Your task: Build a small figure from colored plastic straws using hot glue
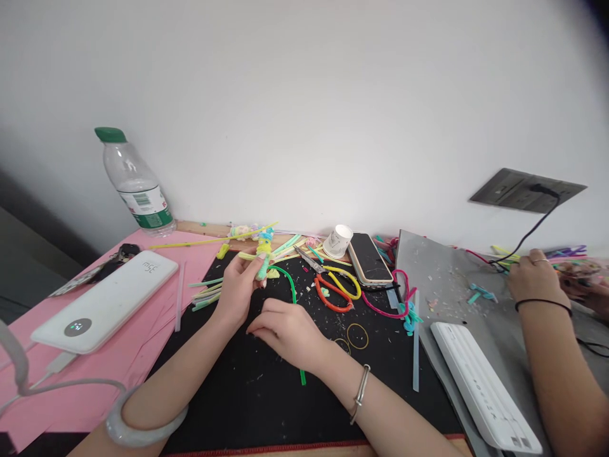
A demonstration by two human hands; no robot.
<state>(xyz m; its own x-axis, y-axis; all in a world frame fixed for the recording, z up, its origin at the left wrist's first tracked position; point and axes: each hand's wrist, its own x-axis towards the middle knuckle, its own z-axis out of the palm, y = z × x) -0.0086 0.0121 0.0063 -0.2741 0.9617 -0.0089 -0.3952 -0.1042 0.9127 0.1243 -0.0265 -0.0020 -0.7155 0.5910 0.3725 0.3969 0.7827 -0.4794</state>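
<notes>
My left hand [238, 282] is closed around a small fuzzy pipe-cleaner piece [264, 242] in yellow, blue and pale green, held upright above the black mat [228, 393]. A long yellow pipe cleaner [190, 243] stretches leftward behind it. My right hand [290, 333] is just below and to the right, fingertips pressed together; whatever they may hold is hidden. A green pipe cleaner [291, 282] curves from near the held piece, passes behind my right hand and shows again below it. Pale green and cream pipe cleaners [207, 295] lie beside my left wrist.
Orange-and-yellow scissors [333, 289], a paper cup [338, 241] and a phone [370, 259] lie toward the wall. Rubber bands [357, 336] are nearer. White power banks [107, 301] flank the mat. A bottle [137, 184] stands left. Another person's hand [537, 279] is at the right.
</notes>
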